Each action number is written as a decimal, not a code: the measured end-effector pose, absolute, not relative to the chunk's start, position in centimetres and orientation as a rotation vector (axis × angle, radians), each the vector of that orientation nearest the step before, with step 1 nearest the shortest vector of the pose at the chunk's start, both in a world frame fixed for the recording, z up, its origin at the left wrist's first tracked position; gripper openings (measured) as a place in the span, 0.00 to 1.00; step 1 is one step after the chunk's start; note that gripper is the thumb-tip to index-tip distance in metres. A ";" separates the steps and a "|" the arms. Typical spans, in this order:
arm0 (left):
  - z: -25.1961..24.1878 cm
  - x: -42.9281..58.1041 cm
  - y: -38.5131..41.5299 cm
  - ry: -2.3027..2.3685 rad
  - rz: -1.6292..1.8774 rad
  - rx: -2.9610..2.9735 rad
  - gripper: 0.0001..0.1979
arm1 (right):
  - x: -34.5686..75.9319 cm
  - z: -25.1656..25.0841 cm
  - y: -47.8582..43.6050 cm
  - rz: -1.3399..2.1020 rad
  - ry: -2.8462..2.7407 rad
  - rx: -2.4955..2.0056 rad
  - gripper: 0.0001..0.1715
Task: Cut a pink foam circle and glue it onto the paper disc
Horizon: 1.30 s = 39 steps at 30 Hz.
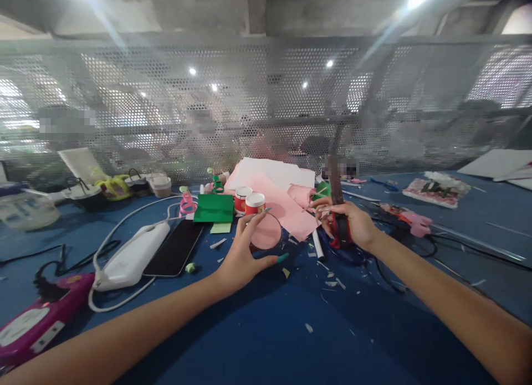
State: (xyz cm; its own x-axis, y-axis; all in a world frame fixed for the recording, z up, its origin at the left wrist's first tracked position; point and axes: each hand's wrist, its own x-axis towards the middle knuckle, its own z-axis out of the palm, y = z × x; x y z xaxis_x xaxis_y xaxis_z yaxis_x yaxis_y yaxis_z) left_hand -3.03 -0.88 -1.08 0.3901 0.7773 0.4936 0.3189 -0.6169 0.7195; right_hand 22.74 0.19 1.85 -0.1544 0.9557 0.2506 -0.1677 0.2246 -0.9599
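Note:
My left hand (245,260) has its thumb and fingers spread around the edge of a round pink disc (266,231), which it holds over the blue table. Two small red-and-white cups (255,204) stand just behind its fingertips. My right hand (351,221) is closed on a dark upright tool with a red part (341,227); its exact kind is hard to make out. Pink paper sheets (297,221) lie between and behind the hands, with a white sheet (270,174) on top. A white stick (318,244) lies left of my right hand.
On the left are a black phone (177,249), a white power bank with cable (133,257), a magenta device (41,318) and green paper (214,208). A pink glue gun (411,220) and cords lie right. Paper scraps dot the blue table (266,340); a perforated screen (266,108) stands behind.

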 end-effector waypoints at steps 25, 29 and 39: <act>-0.8 -2.9 -1.0 0.930 1.140 2.137 0.38 | 22.9 0.6 0.8 1.086 -1.397 -0.895 0.18; -0.5 -3.0 -1.1 0.964 1.155 2.189 0.34 | 22.7 -0.2 1.4 0.817 -1.479 -1.070 0.15; -0.7 -3.2 -0.7 0.976 1.268 2.113 0.29 | 22.6 -0.4 1.5 0.881 -1.369 -1.059 0.22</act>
State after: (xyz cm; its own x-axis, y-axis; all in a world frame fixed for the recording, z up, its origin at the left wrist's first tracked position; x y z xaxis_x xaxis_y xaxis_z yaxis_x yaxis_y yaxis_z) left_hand -3.24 -0.72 -0.74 0.3144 0.7781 0.5438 0.3269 -0.6266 0.7075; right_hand 22.58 1.50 -0.37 0.0423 0.9465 0.3200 0.1008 0.3146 -0.9439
